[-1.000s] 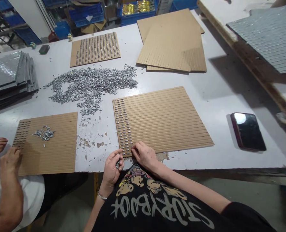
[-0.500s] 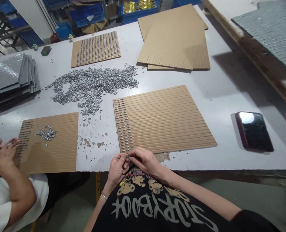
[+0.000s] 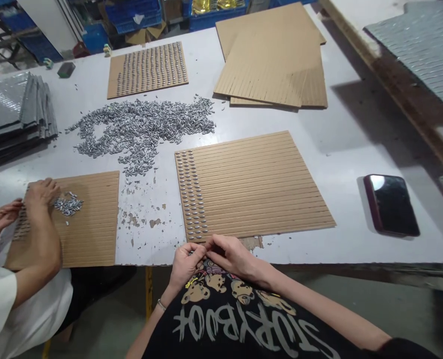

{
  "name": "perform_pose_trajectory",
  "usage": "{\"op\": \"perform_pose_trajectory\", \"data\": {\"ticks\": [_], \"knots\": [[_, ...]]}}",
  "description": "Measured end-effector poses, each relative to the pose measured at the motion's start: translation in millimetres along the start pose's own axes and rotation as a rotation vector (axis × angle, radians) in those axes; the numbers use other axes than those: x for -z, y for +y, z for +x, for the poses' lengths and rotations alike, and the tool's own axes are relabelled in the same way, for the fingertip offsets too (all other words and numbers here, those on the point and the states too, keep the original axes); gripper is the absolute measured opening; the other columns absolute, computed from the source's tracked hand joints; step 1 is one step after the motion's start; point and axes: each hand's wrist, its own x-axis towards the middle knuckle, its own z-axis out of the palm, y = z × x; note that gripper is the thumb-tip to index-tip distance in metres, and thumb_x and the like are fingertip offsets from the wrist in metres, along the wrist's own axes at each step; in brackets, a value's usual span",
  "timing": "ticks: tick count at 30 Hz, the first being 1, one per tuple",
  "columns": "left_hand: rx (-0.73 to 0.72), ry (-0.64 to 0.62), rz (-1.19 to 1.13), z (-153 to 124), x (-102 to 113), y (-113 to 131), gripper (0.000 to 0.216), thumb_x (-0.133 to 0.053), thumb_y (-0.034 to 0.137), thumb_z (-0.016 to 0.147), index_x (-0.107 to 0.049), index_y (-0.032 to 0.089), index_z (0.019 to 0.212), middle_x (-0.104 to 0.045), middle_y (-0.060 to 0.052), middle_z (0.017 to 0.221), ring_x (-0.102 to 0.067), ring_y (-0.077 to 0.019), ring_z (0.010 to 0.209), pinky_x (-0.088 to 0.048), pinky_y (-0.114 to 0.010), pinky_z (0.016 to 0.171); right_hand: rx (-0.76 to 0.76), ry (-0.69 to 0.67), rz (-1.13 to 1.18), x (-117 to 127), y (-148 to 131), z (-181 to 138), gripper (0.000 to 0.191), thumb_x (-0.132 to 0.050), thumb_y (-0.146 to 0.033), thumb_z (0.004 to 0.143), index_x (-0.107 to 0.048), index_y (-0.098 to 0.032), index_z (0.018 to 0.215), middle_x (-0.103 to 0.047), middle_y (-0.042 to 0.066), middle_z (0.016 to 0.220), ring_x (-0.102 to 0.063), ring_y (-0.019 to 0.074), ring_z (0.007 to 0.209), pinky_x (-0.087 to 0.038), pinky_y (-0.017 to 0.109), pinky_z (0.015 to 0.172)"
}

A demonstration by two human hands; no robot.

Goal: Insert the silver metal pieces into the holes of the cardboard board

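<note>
1. The left hand (image 3: pixel 185 263) and right hand (image 3: pixel 231 256) meet at the near edge of the table (image 3: pixel 341 144), fingertips touching each other just below the near left corner of the slotted cardboard sheet (image 3: pixel 254 184).
2. What lies between the fingertips is hidden; whether a piece is pinched there cannot be told. The left hand's fingers are curled inward, and whether it cups more pieces cannot be told either (the palm faces away from view). The right hand's fingers are bent, tips drawn together against the left hand's.
3. The sheet lies flat on the table, its long axis running left to right and its slits running the same way. Its near left corner is partly covered by the hands.
4. Two columns of small silver oval pieces (image 3: pixel 191 194) fill the sheet's left edge, running from far to near; each piece lies with its long axis left to right, along a slit.
5. A loose heap of the same silver pieces (image 3: pixel 142 127) lies farther away and to the left.
6. At the left, a co-worker's hands (image 3: pixel 38 192) rest on another slotted sheet (image 3: pixel 90 219) beside a small pile of pieces; that person is cut off by the frame's edge.
7. A dark phone (image 3: pixel 391 204) lies on the table, well apart to the right.
</note>
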Motion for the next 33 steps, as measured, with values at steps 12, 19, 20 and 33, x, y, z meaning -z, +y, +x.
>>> {"op": "perform_pose_trajectory", "data": {"ticks": [12, 19, 20, 33], "knots": [[-0.141, 0.076, -0.524, 1.9, 17.5, 38.4, 0.019, -0.067, 0.02, 0.078, -0.061, 0.014, 0.095, -0.061, -0.006, 0.084, -0.045, -0.0056, 0.057, -0.034, -0.015, 0.044, -0.288, 0.171, -0.051, -5.5, 18.7, 9.6, 0.018, -0.051, -0.027, 0.087, -0.066, -0.019, 0.082, -0.067, 0.0, 0.068, -0.06, 0.0132, 0.059, -0.043, 0.023, 0.06], [-0.156, 0.136, -0.433, 4.3, 12.7, 32.9, 0.027, -0.072, 0.034, 0.075, -0.052, 0.018, 0.084, -0.062, -0.002, 0.077, -0.044, -0.0049, 0.05, -0.029, -0.015, 0.039, -0.329, 0.17, -0.378, -18.2, 18.5, 17.5, 0.016, -0.051, -0.026, 0.088, -0.064, -0.019, 0.085, -0.069, 0.004, 0.08, -0.062, 0.0175, 0.072, -0.04, 0.026, 0.065], [-0.152, 0.135, -0.429, 5.3, 13.3, 32.3, 0.028, -0.074, 0.034, 0.074, -0.053, 0.017, 0.083, -0.062, -0.002, 0.076, -0.043, -0.0043, 0.049, -0.028, -0.014, 0.038, -0.342, 0.155, -0.409, -17.4, 17.5, 17.6, 0.014, -0.051, -0.025, 0.088, -0.064, -0.02, 0.085, -0.069, 0.004, 0.08, -0.062, 0.0174, 0.073, -0.039, 0.026, 0.065], [-0.213, 0.155, -0.422, 7.2, 17.5, 33.9, 0.031, -0.076, 0.033, 0.072, -0.059, 0.014, 0.09, -0.059, 0.0, 0.073, -0.043, -0.0032, 0.049, -0.031, -0.014, 0.039, -0.365, -0.001, -0.572, -9.9, 8.6, 29.1, 0.015, -0.051, -0.025, 0.09, -0.058, -0.019, 0.079, -0.067, 0.007, 0.079, -0.061, 0.0192, 0.072, -0.031, 0.027, 0.059]]}}
